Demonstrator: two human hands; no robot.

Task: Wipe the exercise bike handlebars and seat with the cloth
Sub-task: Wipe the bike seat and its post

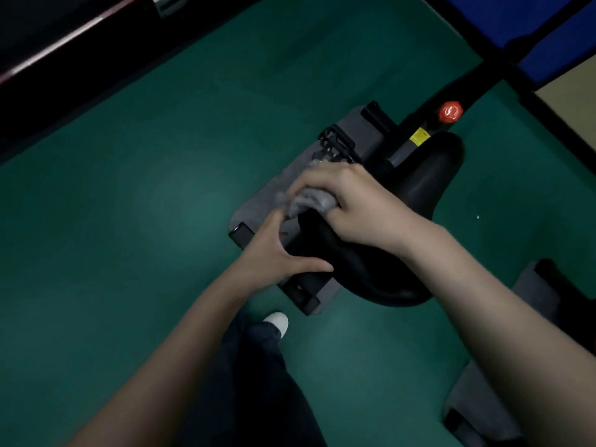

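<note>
The bike's black seat (416,188) fills the middle of the head view, seen from above. My right hand (351,204) lies over the seat's left edge, its fingers closed on a bunched grey cloth (309,201) pressed to that edge. My left hand (274,253) is spread open against the lower left side of the seat, thumb stretched along its rim, with nothing in it. The handlebars are out of view. The frame under the seat carries a red knob (450,111) and a yellow sticker (418,137).
A grey mat (254,204) lies under the bike on the green floor (129,204), beside a black pedal (335,143) and black base feet (300,293). A second mat and base (503,398) sit at lower right. My leg and white shoe (277,321) stand below the seat.
</note>
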